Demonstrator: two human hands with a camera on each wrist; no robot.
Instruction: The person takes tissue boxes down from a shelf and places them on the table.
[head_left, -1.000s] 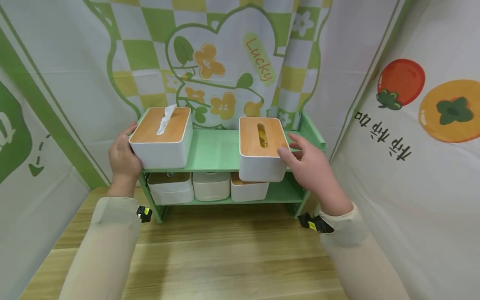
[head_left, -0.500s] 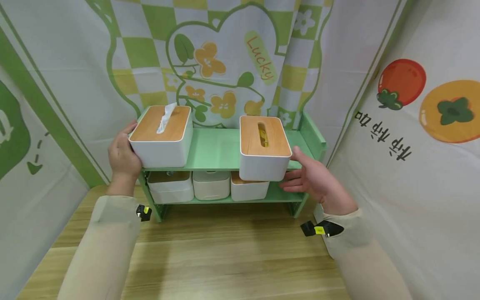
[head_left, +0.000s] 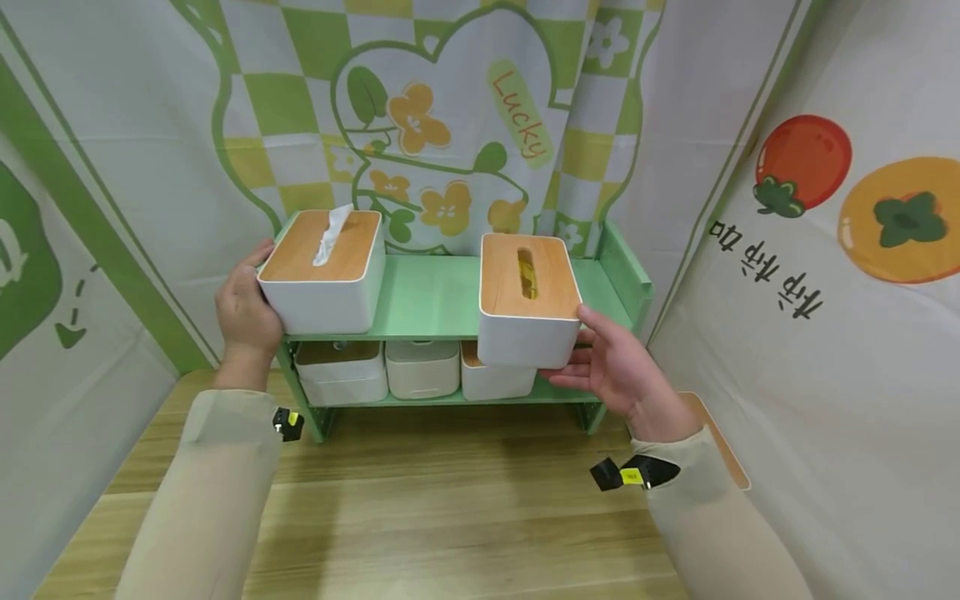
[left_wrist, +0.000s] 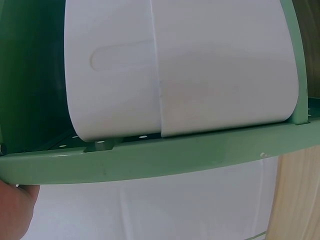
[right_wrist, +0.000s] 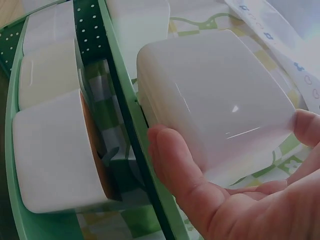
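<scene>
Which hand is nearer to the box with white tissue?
Left: the left hand is just left of that tissue box; the right hand holds another tissue box, farther right.

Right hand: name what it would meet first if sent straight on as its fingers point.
Beyond the white box it holds, the right hand would probably meet the upper shelf's green front edge, just past its fingertips in the right wrist view; depth is unclear.
</scene>
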